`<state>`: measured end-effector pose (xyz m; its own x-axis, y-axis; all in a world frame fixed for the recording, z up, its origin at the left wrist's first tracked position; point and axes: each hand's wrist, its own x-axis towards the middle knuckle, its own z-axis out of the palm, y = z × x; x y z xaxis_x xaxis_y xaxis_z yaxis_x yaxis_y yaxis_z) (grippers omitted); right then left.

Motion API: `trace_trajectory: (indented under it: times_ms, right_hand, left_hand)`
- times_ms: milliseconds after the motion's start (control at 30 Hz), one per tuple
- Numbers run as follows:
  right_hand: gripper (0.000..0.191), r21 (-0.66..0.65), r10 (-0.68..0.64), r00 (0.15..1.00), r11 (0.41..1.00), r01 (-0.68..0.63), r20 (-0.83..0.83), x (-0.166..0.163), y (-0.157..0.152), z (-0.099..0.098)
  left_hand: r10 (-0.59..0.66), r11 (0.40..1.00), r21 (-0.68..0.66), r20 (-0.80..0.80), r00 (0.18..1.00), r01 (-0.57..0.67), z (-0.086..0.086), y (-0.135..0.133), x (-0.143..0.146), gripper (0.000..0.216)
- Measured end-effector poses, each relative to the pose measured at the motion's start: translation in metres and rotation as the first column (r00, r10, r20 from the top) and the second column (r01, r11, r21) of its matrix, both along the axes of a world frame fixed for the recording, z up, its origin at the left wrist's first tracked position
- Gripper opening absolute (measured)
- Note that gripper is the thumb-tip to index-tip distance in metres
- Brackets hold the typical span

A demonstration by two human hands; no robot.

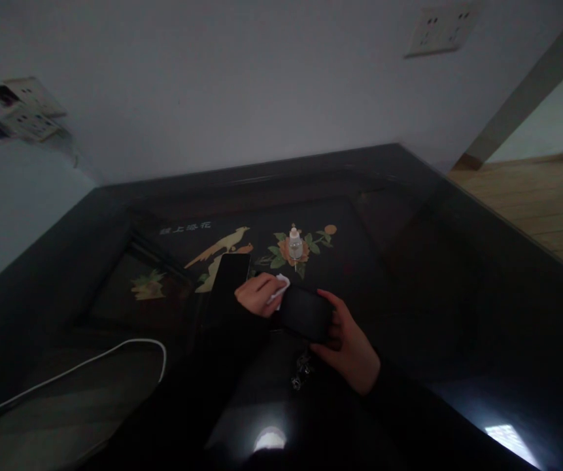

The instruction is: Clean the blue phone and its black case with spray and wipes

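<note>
My right hand [352,347] is closed around the right end of a black phone [307,313], which it holds sideways with the dark face up. Pinched in the fingers of my left hand [260,294] is a crumpled white tissue [280,288], at the phone's left edge. Below the phone a metal-and-bead charm [302,371] shows; whether it is attached to the phone I cannot tell. Beyond my hands a small clear bottle [295,244] with a pale cap stands upright. A flat black slab like another phone [232,271] lies left of it, partly hidden by my left arm.
The dark glossy table [433,261] carries a bird-and-flower picture and reflects lights. A white cable [109,353] curves across its left side. Behind stands a pale wall [242,85] with sockets [441,29]. Wooden floor [541,203] shows at the right.
</note>
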<state>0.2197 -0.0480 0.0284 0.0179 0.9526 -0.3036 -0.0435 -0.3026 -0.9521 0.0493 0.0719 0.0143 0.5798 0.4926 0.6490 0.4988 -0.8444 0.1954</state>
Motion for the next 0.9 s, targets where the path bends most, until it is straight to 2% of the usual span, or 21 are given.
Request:
trace_trajectory:
  times_ms: [100, 167, 433, 567, 733, 900]
  right_hand:
    - [0.08, 0.009, -0.003, 1.0, 1.0, 0.003, 0.031, 0.0, -0.001, 0.0]
    - [0.08, 0.018, -0.003, 1.0, 1.0, 0.003, 0.029, 0.001, -0.001, -0.001]
    - [0.081, 0.012, 0.005, 1.0, 1.0, -0.005, -0.005, 0.0, 0.0, 0.0]
    - [0.08, 0.011, 0.006, 1.0, 1.0, -0.006, 0.003, 0.001, 0.0, 0.001]
    - [0.081, 0.02, 0.01, 1.0, 1.0, -0.01, 0.015, 0.001, -0.001, 0.0]
    - [0.08, 0.011, 0.02, 1.0, 1.0, -0.02, -0.002, 0.001, -0.001, 0.0]
  left_hand:
    - [0.066, 0.998, 0.013, -0.017, 0.998, -0.065, -0.002, 0.023, -0.031, 0.012]
    - [0.086, 0.996, 0.018, -0.027, 0.996, -0.086, -0.002, 0.029, -0.04, 0.012]
    - [0.043, 0.998, 0.041, -0.068, 0.997, -0.04, 0.0, 0.019, -0.021, 0.013]
    - [0.086, 0.995, 0.053, -0.142, 0.986, -0.079, 0.005, 0.026, -0.032, 0.015]
    - [0.034, 0.991, 0.132, -0.269, 0.962, 0.002, 0.012, 0.03, -0.041, 0.014]
    - [0.023, 0.995, 0.103, -0.307, 0.951, 0.009, 0.011, 0.022, -0.054, 0.015]
